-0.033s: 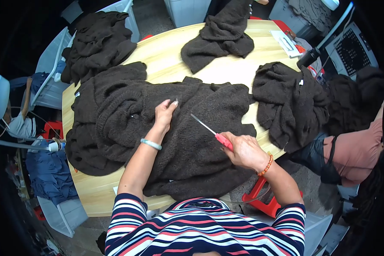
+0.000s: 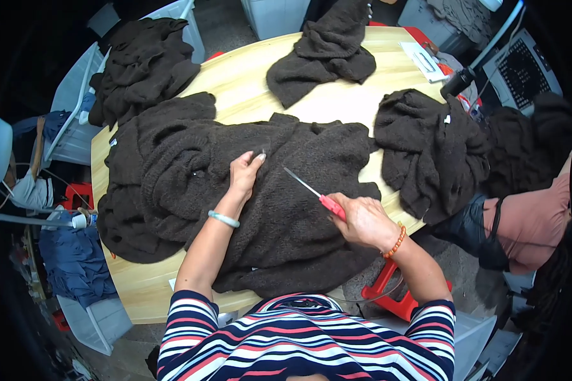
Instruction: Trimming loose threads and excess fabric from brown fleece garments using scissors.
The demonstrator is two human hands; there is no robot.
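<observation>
A dark brown knit garment (image 2: 299, 184) lies spread and rumpled across the table in front of me. On its upper middle rests my left hand (image 2: 245, 171), thumb and fingertips drawn together in a pinch at the knit; a tiny pale bit shows at the tips, too small to name. To the right, my right hand (image 2: 365, 219) is closed round the pink-red handle of a slim metal tool (image 2: 332, 206). Its thin shaft points up and left over the garment, toward my left hand; whether the tip touches the knit I cannot tell.
More dark knits lie in heaps on the wooden table (image 2: 235, 70): at far left (image 2: 146, 63), far middle (image 2: 327, 63) and right (image 2: 426, 152). A person in pink (image 2: 527, 219) sits at right. Lamps (image 2: 0, 146), a red stool (image 2: 394, 298) and grey bins (image 2: 98, 324) surround the table.
</observation>
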